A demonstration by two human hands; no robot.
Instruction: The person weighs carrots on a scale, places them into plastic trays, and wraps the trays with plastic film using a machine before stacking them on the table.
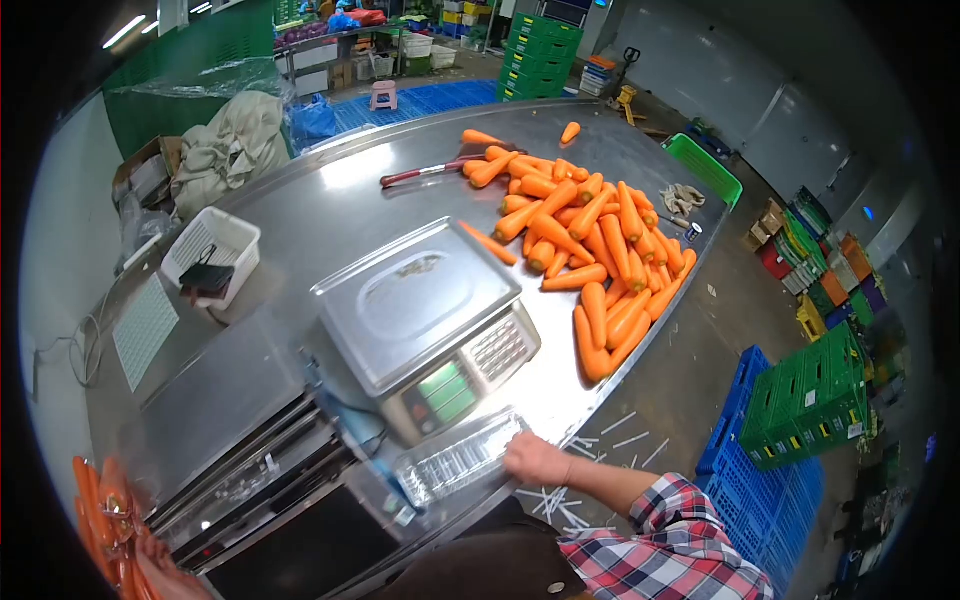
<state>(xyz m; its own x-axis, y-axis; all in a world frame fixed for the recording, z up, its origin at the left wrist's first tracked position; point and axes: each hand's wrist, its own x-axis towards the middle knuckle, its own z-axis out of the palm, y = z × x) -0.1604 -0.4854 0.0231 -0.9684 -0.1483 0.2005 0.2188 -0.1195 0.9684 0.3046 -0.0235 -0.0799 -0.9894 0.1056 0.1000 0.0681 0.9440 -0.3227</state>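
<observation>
My right hand (537, 460) is closed at the right end of a clear plastic tray (460, 462), which lies in front of the weighing scale (420, 300). Down at the lower left edge of the view, my left hand (165, 568) touches a clear bag of carrots (110, 515); its fingers are blurred and partly hidden. The scale's metal plate bears nothing. A large heap of loose carrots (590, 230) lies on the steel table (330, 215) beyond and to the right of the scale.
A wrapping machine (230, 400) stands left of the scale. Farther left are a white basket (240, 245) and a keyboard (145, 330). A red-handled tool (420, 174) and a cloth (682, 198) lie on the table. Green crates (810, 395) stand at right.
</observation>
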